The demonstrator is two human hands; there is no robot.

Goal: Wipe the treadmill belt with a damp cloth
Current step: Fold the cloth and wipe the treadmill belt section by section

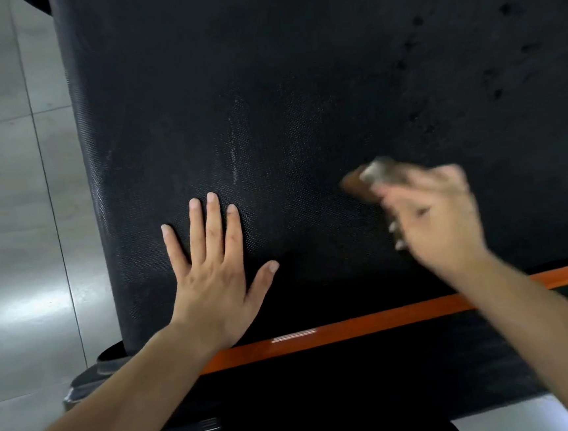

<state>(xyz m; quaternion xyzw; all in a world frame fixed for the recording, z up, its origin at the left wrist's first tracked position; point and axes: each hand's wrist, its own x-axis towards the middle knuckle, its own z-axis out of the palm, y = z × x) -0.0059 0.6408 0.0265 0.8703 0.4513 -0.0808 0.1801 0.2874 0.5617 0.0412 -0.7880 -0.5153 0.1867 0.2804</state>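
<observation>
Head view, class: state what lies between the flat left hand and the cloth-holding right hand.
Only bare black textured treadmill belt lies between the left hand and the right hand gripping the blurred brownish-grey cloth, as the head view shows.

Glossy grey floor tiles (pixel 4 178) with thin dark joints carry a soft white glare.

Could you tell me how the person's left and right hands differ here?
The left hand lies flat, fingers straight and spread, holding nothing; the right hand curls round a brownish cloth. The left hand looks sharp; the right hand is blurred. Both are bare, over the black treadmill belt.
</observation>
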